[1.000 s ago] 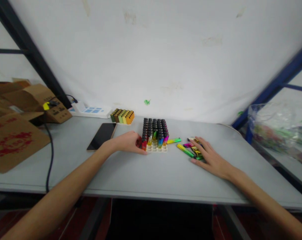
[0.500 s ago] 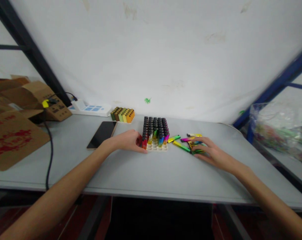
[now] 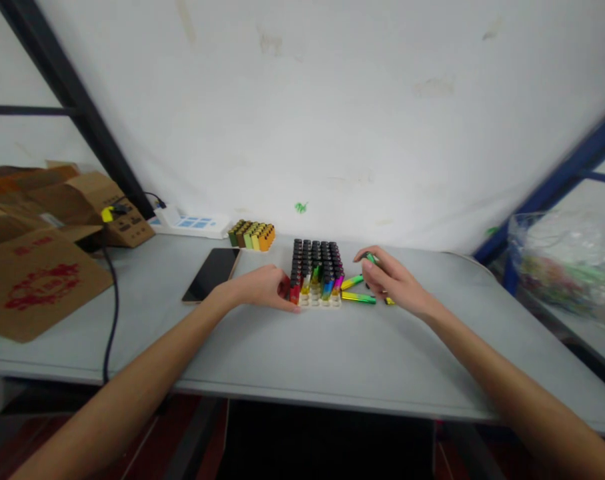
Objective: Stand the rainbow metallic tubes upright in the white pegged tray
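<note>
A white tray (image 3: 321,302) holds rows of upright lighters (image 3: 316,257) with black tops; a few slots at its front edge show bare. My left hand (image 3: 269,287) is at the tray's left front corner, thumb and fingers curled round a red lighter (image 3: 295,291) standing there. To the right of the tray, my right hand (image 3: 385,273) is raised a little above the table with a green lighter (image 3: 369,258) between its fingers. Loose shiny lighters (image 3: 358,298) in yellow and green lie between the tray and my right hand, some of them partly hidden under it.
A black phone (image 3: 211,275) lies left of the tray. Behind it are a block of green, yellow and orange lighters (image 3: 252,235) and a white power strip (image 3: 202,225). Cardboard boxes (image 3: 47,280) and a black cable stand at the left; a clear plastic bag (image 3: 567,267) is at the right.
My right hand has moved left toward the tray and lifted, now with a green lighter in its fingers. The loose lighters have shifted. My left hand stays at the tray corner; the view has shifted slightly.
</note>
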The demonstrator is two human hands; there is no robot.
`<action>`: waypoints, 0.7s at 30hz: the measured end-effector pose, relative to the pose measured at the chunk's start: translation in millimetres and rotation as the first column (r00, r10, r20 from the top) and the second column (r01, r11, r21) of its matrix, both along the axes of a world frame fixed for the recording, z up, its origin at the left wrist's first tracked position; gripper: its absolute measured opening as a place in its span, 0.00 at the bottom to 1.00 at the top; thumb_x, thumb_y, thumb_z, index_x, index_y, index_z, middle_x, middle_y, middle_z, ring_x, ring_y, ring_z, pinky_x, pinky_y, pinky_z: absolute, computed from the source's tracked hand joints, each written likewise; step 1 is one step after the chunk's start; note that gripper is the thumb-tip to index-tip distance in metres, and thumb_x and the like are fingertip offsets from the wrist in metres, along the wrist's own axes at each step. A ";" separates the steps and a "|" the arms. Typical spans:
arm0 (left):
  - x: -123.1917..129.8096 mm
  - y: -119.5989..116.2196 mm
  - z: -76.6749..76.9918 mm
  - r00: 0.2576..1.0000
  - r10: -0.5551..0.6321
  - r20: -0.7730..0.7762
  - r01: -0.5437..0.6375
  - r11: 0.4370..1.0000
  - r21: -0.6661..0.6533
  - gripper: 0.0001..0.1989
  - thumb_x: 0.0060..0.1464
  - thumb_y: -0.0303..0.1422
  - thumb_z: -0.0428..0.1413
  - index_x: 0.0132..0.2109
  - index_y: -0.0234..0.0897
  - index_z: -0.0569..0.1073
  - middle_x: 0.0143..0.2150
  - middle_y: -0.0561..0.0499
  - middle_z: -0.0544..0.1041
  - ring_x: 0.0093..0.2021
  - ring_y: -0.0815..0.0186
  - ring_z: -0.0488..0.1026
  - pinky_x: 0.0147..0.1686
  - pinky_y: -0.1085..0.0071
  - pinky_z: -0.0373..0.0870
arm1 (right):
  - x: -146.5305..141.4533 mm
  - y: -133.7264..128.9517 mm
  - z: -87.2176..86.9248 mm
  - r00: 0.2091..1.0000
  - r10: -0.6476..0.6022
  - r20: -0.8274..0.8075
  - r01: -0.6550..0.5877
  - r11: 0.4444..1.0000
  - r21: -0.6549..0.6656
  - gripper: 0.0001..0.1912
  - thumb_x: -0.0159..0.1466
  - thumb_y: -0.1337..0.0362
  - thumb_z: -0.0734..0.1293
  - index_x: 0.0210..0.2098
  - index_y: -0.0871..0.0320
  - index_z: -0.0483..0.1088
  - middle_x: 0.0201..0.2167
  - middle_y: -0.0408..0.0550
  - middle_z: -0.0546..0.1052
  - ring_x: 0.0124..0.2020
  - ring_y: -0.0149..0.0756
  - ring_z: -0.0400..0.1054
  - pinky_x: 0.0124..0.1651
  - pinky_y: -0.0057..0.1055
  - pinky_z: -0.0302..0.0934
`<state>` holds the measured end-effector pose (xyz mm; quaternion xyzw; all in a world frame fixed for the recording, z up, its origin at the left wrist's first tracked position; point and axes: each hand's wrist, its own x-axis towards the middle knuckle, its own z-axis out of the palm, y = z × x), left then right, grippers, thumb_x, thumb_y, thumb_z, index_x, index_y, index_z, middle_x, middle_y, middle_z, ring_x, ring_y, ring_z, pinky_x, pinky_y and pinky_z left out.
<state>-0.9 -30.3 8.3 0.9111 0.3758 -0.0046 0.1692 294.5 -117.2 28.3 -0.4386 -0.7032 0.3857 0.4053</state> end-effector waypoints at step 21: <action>0.1 -0.3 0.9 1.000 -0.019 -0.005 0.019 1.000 -0.006 0.29 0.45 0.62 0.58 0.27 0.37 0.73 0.24 0.50 0.76 0.25 0.64 0.71 0.26 0.69 0.59 | -16.1 1.2 -40.4 0.944 -0.303 0.131 0.275 0.941 0.195 0.23 0.70 0.49 0.59 0.24 0.55 0.58 0.19 0.37 0.58 0.22 0.29 0.52 0.27 0.28 0.48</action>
